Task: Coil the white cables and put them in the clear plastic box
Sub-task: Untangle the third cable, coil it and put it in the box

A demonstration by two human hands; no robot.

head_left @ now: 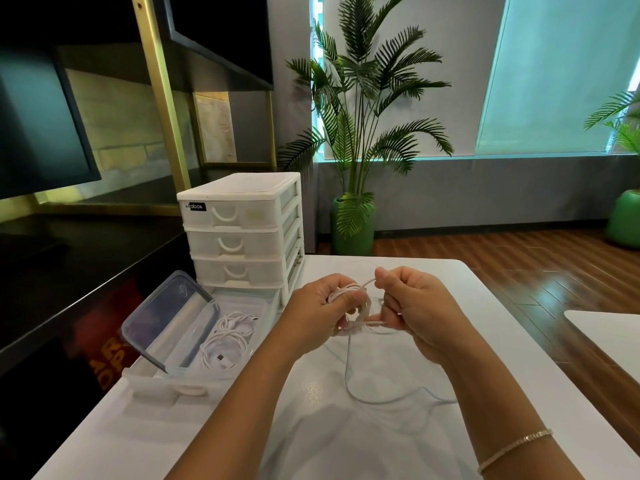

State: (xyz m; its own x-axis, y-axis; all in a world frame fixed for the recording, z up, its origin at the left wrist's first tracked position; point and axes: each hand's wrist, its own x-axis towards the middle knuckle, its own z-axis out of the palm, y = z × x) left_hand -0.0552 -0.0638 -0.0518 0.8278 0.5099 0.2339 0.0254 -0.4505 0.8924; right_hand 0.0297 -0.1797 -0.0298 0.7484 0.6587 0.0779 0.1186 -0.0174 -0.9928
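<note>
the cable [349, 292] sits half coiled above the bench [346, 445], my left hand [329, 306] clenched round the loops, my right hand [412, 306] pinching the strand. i should feed even turns, keeping the slack tail untangled. the box [173, 370] waits open, left, coils inside.

Bare forearms, thin bracelet [512, 448]

White drawer unit [242, 233] on table [485, 341]; potted palm [360, 133] behind.
</note>
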